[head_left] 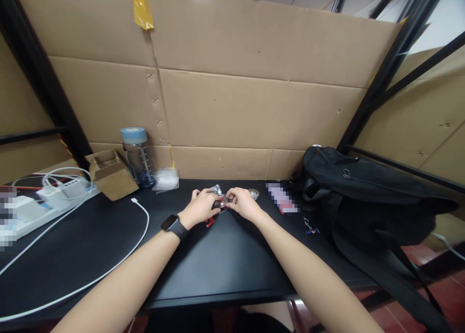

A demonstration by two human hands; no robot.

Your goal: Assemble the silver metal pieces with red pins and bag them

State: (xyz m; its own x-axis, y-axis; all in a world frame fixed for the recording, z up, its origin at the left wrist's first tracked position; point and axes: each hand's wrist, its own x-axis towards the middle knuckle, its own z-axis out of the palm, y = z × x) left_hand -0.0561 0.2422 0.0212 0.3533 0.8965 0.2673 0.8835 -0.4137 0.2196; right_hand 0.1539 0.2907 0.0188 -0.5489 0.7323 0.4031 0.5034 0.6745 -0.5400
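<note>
In the middle of the black table, my left hand (201,207) and my right hand (243,203) meet around a small shiny, roundish thing (223,202) with red and dark bits by it. Its kind is too small to make out. The fingers of both hands are closed on it from either side. Crumpled clear plastic (217,189) shows just behind my left fingers. A red cord (209,222) lies on the table below my left hand. Right behind my right hand sits a roll of clear tape (253,194). My left wrist wears a black watch (175,226).
On the left are a white power strip (69,197) with cables, an open cardboard box (113,175), a water bottle (137,158) and a white plastic bundle (166,180). Right stand a black bag (363,192) and a small keychain (311,227). Cardboard panels (232,105) wall the back.
</note>
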